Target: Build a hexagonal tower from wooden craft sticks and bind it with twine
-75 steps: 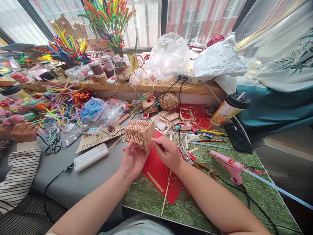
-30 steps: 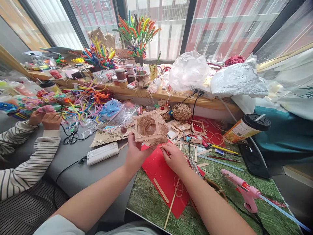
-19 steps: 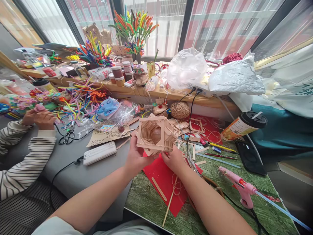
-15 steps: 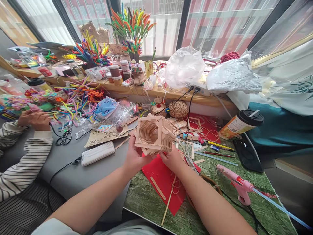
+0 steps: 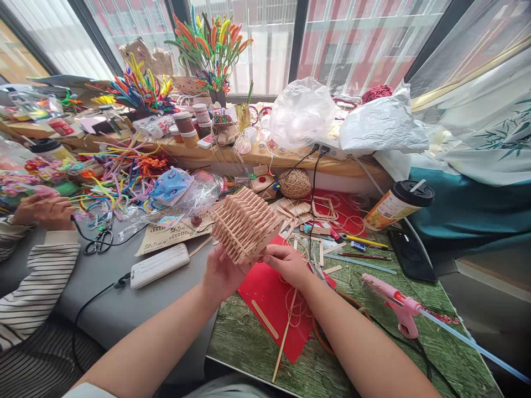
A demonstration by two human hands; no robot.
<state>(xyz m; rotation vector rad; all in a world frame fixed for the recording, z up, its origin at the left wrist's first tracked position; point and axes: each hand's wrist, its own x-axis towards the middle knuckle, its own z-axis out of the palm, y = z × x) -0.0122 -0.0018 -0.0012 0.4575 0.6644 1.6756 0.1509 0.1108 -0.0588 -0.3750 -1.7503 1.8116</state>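
Note:
A box-like holder built from stacked popsicle sticks is held up over the table, tilted so its ridged side faces me. My left hand grips it from below at the left, fingers partly hidden behind it. With thumb and fingers closed, my right hand pinches its lower right edge. Below my hands lies red paper bearing a loose popsicle stick, a thin wooden rod and tangled twine.
A pink glue gun lies at right with its cord. Behind it are a phone and a lidded drink cup. A white power bank and scissors lie left, near another person's hands. A twine ball sits behind.
The popsicle-stick holder has been turned: its hexagonal opening faced me before, and now its layered side does. My right hand has shifted its hold along the lower edge.

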